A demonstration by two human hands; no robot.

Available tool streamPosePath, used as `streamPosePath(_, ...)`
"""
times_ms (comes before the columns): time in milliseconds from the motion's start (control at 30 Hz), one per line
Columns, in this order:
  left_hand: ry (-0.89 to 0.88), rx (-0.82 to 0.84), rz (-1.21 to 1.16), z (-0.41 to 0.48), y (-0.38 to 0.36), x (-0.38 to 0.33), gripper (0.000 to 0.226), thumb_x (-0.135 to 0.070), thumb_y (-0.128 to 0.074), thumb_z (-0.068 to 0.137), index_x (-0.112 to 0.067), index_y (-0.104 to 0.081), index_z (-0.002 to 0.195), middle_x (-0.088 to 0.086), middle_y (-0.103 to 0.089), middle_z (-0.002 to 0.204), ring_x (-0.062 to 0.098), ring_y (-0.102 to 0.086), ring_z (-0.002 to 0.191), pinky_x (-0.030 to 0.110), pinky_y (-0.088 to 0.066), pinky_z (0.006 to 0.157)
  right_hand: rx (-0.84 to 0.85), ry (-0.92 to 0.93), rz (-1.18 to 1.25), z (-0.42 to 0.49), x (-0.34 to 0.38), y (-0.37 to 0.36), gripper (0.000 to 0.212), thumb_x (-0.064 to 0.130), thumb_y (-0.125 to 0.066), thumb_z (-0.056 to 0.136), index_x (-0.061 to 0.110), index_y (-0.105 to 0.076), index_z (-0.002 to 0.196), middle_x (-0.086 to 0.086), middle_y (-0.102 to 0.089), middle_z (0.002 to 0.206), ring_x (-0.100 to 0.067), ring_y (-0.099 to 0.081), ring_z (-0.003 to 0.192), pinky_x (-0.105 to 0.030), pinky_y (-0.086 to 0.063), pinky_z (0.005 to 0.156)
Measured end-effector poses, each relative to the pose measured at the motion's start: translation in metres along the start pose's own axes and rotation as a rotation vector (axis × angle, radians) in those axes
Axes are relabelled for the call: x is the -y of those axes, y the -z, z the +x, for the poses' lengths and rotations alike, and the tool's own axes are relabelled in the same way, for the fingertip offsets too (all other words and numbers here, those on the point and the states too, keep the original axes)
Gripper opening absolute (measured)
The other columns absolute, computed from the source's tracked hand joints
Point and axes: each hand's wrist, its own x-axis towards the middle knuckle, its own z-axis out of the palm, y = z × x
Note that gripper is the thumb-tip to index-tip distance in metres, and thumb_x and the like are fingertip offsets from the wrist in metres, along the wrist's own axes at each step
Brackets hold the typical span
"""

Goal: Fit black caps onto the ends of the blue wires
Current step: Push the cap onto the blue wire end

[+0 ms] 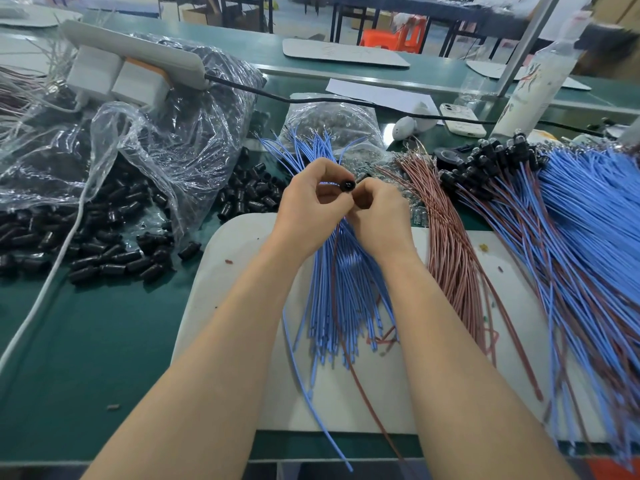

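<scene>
Green factory workbench (86, 323) fills the view, with a white board (242, 237) laid at centre as a work mat. Both forearms reach up from the bottom of the frame and meet at mid-frame.

The left hand (308, 206) pinches one black cap (347, 185) between thumb and forefinger, open end towards the other hand. The right hand (377, 209) is curled tight against that cap. It appears to grip a wire end from the blue wires (343, 289) fanned out beneath the wrists, though its fingers hide the tip. Hands sit close together, probably to steady the push.

Loose caps (104, 251) spill from a clear plastic bag (166, 140) at left, within easy reach of the left hand. Red-brown wires (450, 244) lie right of centre. At far right, capped wires (491, 157) are heaped apart, seemingly the finished pile.
</scene>
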Motion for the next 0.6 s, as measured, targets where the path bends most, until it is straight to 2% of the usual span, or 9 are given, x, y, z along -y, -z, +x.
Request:
streamPosePath(133,-0.001,-0.033,0.014,0.002,0.001,0.003,0.024,0.003,-0.058,0.084,-0.021,-0.059,0.086,-0.002,-0.065,0.089,0.018,-0.066,0.089,0.028,-0.053,0.083,0.022,0.013,0.01,-0.001,0.003,-0.001,0.009,0.01,-0.064,0.085,0.009,-0.068,0.093,0.004,-0.059,0.077,-0.013,-0.054,0.074,-0.014,-0.032,0.061)
streamPosePath(333,0.004,-0.074,0.042,0.005,0.002,0.007,0.02,0.0,-0.057,0.086,-0.019,-0.061,0.091,-0.008,-0.065,0.086,0.012,-0.065,0.084,0.024,-0.053,0.082,-0.068,0.038,0.11,0.0,0.008,0.005,0.02,0.007,-0.059,0.084,0.017,-0.064,0.1,0.01,-0.062,0.081,-0.004,-0.059,0.073,-0.008,-0.042,0.067)
streamPosePath(433,0.005,-0.08,0.071,0.006,0.002,0.008,0.023,0.002,-0.053,0.087,-0.018,-0.062,0.096,-0.006,-0.067,0.09,0.013,-0.066,0.089,0.026,-0.053,0.085,-0.076,0.069,0.187,0.0,0.012,0.007,0.017,0.008,-0.062,0.085,0.015,-0.065,0.1,0.011,-0.064,0.083,-0.005,-0.063,0.08,-0.015,-0.049,0.076)
streamPosePath(600,-0.049,-0.079,0.176,0.005,0.001,0.008,0.031,0.005,-0.047,0.086,-0.021,-0.06,0.096,-0.013,-0.064,0.088,0.004,-0.063,0.088,0.011,-0.047,0.082,-0.088,0.098,0.174,0.0,0.012,0.006,0.013,0.009,-0.067,0.084,0.013,-0.064,0.096,0.01,-0.062,0.081,-0.007,-0.061,0.078,-0.019,-0.049,0.078)
